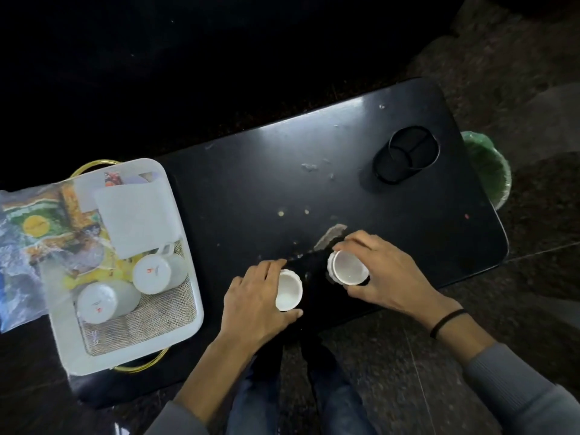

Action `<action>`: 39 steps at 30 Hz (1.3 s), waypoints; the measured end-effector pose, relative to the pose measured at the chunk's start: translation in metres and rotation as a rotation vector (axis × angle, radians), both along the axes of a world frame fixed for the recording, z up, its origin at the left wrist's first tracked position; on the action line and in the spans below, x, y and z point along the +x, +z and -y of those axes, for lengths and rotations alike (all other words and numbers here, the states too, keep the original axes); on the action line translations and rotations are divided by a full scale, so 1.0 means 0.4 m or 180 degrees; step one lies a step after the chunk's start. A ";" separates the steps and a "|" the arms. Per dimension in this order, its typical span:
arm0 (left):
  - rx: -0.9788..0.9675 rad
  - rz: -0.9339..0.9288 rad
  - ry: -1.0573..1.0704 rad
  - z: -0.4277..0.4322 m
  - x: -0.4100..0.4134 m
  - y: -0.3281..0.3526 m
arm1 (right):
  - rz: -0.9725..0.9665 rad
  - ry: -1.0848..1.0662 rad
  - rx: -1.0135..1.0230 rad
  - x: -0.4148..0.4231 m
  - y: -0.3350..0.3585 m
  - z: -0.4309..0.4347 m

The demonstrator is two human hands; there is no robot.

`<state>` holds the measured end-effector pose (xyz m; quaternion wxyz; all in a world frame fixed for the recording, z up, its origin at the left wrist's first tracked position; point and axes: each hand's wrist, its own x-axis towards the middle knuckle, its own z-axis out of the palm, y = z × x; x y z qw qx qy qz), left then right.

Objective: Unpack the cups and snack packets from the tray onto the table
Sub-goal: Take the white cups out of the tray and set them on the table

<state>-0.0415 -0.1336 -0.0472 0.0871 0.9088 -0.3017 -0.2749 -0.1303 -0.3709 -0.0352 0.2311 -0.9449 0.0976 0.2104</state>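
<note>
My left hand (254, 296) grips a white cup (289, 290) that stands upright on the black table (408, 233) near its front edge. My right hand (379, 271) wraps around a second white cup (346, 267), also upright on the table, a little to the right. The white tray (191, 309) with gold handles sits on the table's left end. Two more white cups (153, 274) (100, 301) lie on their sides in the tray on a burlap liner. Colourful snack packets (47, 227) lie across the tray's back and left side, with a white packet (138, 218) on top.
A black mesh pen holder (405, 155) lies in an oval recess at the table's far right. Crumbs and scuffs (329, 235) mark the middle of the tabletop. A bin with a green liner (489, 171) stands beyond the right edge. My knees are below the front edge.
</note>
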 end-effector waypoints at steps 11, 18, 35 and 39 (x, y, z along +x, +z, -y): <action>0.0134 0.0046 0.0084 0.000 -0.013 -0.001 | -0.0134 0.0608 -0.0311 0.007 -0.028 -0.012; 0.0156 0.0039 0.0083 0.002 -0.014 0.000 | -0.0146 0.0763 -0.0319 0.023 -0.031 -0.007; -0.0647 0.0070 0.0902 -0.105 0.078 0.038 | 0.0251 0.1122 0.0178 0.258 0.053 -0.181; -0.0433 0.0407 0.1166 -0.190 0.135 0.049 | 0.0320 0.1278 0.0354 0.341 0.049 -0.291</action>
